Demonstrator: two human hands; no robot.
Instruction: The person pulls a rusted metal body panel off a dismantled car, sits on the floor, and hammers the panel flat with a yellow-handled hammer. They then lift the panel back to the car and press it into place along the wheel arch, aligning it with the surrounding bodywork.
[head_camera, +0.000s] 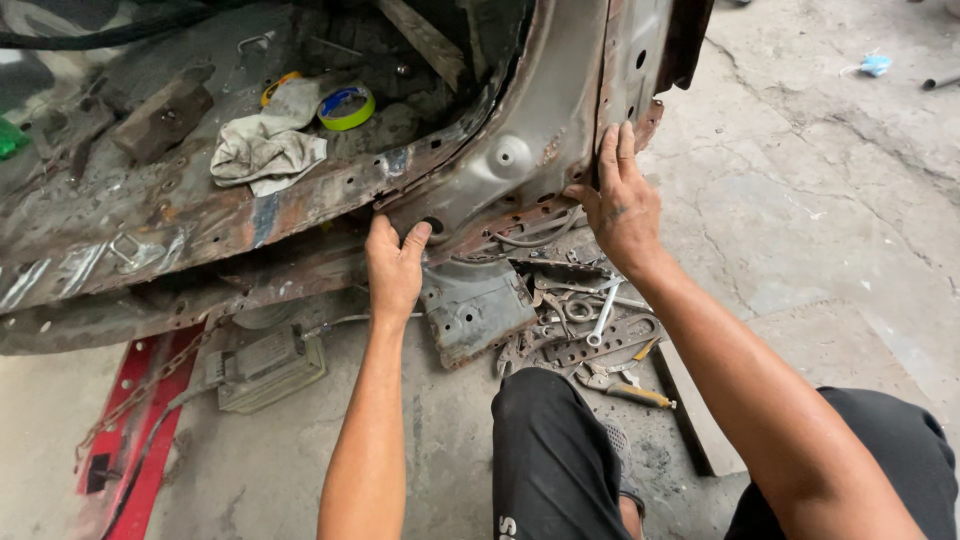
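Both hands on a rusted car body panel (520, 160), low at the corner of the stripped shell.

Left hand (395, 265) pinching the panel's lower lip beside a round hole; right hand (620, 205) pressed flat, fingers straight, against its rusty vertical seam. Likely stiff, heavy, sharp-edged sheet steel; best held by the folded flanges. Below the panel, wrenches (600, 315) on the floor; left of it, a rag (265, 150) and tape roll (346, 107).

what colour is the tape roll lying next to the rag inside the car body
The tape roll is yellow-green with a blue inner ring, beside the rag; seen in the head view.
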